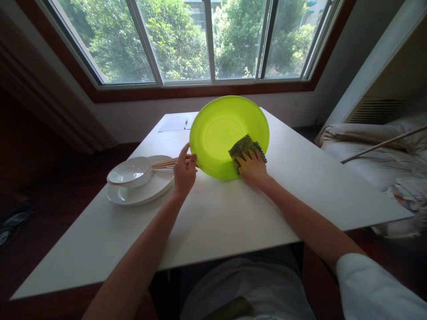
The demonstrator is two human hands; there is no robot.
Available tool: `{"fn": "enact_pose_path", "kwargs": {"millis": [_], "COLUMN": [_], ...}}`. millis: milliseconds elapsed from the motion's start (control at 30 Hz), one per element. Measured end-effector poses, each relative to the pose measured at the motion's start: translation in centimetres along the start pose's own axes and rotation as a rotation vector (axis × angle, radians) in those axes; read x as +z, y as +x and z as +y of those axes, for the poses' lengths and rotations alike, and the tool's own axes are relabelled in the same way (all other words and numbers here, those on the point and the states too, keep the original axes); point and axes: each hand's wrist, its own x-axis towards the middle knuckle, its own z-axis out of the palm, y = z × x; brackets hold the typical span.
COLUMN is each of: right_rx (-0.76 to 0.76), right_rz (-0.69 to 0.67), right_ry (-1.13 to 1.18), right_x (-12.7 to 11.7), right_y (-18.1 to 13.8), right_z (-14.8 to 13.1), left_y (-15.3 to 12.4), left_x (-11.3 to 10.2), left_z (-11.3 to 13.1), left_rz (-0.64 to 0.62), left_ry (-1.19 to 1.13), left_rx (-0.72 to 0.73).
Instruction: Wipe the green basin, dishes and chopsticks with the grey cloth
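A bright green round plate (216,133) is held up above the table, tilted so that its inner face is towards me. My left hand (185,171) grips its left rim, thumb on the near side and fingers partly hidden behind. Against the lower right of the plate's face, my right hand (252,169) presses a dark green scouring cloth (245,146) with zigzag edges, fingers spread over it. Just left of my left hand lie several wooden chopsticks (163,163), their far ends hidden behind that hand. They reach over a white oval plate (140,195).
On the oval plate sits a white bowl (130,172). A sheet of paper (171,123) with a pen (186,123) lies at the back left of the white table (213,231). Beyond the right edge stands a cushioned seat (360,142) with a thin stick (383,143).
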Motion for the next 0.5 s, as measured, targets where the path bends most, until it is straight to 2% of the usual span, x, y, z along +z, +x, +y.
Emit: {"fn": "enact_pose_path", "kwargs": {"millis": [133,267,367,500], "right_rx": [-0.048,-0.188,-0.284,-0.279], "right_rz": [-0.074,-0.142,-0.119,-0.056], "right_ry": [0.066,0.238,0.375,0.4], "right_x": [0.5,0.7,0.5,0.3], "right_y": [0.5,0.8,0.6,0.2], "right_z": [-1.1,-2.7,-4.0,-4.6], "left_y": [-0.1,-0.1,-0.2,-0.2], "left_x": [0.2,0.3,0.3,0.2], "left_z": [-0.1,-0.3,-0.3,-0.3], "left_rz": [-0.019,-0.041,-0.042,-0.015], "left_ry": [-0.051,-0.105,-0.112,-0.038], "left_rx": [-0.009,-0.014,-0.008,-0.007]}}
